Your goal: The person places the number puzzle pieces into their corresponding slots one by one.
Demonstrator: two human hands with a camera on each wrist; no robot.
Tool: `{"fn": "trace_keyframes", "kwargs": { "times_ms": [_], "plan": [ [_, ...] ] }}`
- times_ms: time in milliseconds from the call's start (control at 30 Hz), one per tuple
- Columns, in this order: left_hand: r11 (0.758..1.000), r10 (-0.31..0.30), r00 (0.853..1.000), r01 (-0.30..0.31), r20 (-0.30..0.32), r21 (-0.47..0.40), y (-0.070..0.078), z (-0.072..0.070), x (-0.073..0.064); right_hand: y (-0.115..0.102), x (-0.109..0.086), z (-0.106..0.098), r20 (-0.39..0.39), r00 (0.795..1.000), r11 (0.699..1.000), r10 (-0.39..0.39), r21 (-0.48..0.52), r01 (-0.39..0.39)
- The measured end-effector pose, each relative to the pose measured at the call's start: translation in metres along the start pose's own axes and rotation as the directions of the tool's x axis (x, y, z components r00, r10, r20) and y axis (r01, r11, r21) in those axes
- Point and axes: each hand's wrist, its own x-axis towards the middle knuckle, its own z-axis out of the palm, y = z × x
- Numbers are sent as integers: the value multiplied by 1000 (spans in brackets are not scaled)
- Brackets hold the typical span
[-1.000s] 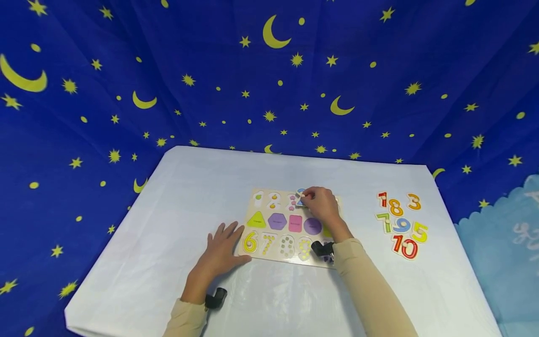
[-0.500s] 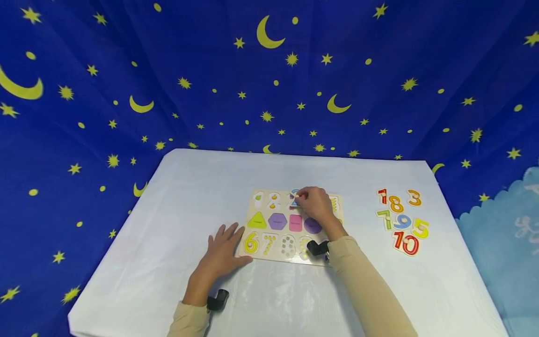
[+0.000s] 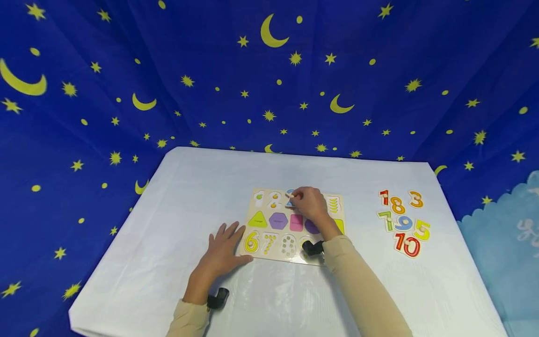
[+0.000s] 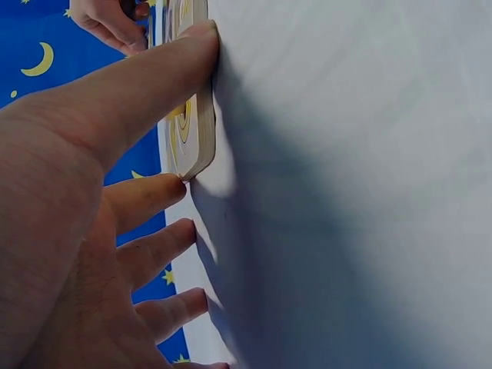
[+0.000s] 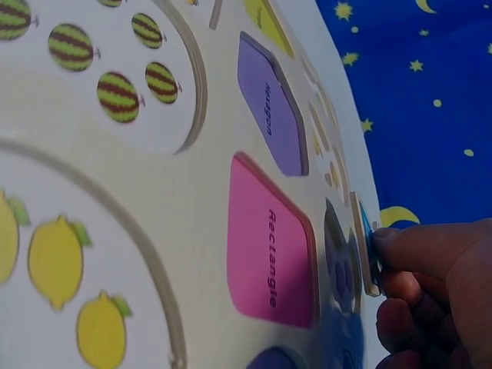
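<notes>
In the head view a wooden number puzzle board [image 3: 273, 257] lies on the white table. My right hand [image 3: 309, 202] pinches a blue number 2 puzzle piece [image 3: 289, 200] above the board's far row. In the right wrist view the piece [image 5: 364, 244] stands tilted on edge near the far row of recesses, thumb and fingertips at its face. My left hand [image 3: 223, 250] is spread flat at the board's left side. Its thumb [image 4: 177, 58] touches the board's near edge in the left wrist view, while other fingertips rest on the table. A yellow number 6 piece [image 3: 251, 242] sits in the near-left recess.
Loose number pieces lie on the right of the table: a red 1 [image 3: 384, 197], orange 8 [image 3: 396, 205], orange 3 [image 3: 416, 199], green 7 [image 3: 386, 221], blue 9 [image 3: 403, 223], yellow 5 [image 3: 422, 230] and red 10 [image 3: 407, 245]. A starry blue cloth [image 3: 210, 61] hangs behind.
My right hand has moved left along the board's far row with the blue number 2 piece, uncovering recesses at the right end. The left hand stays in place.
</notes>
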Motion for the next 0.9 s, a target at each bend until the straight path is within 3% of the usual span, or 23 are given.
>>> {"fn": "trace_keyframes", "kwargs": {
  "times_ms": [567,900],
  "plan": [
    [1000,-7,1000,7,-4,-8,1,-2,-1,-17,4,19,31,998,998,-58,-13,58],
    [1000,-14,1000,14,1,-8,1,0,-1,-25,5,27,27,999,998,-43,-40,44]
  ]
}}
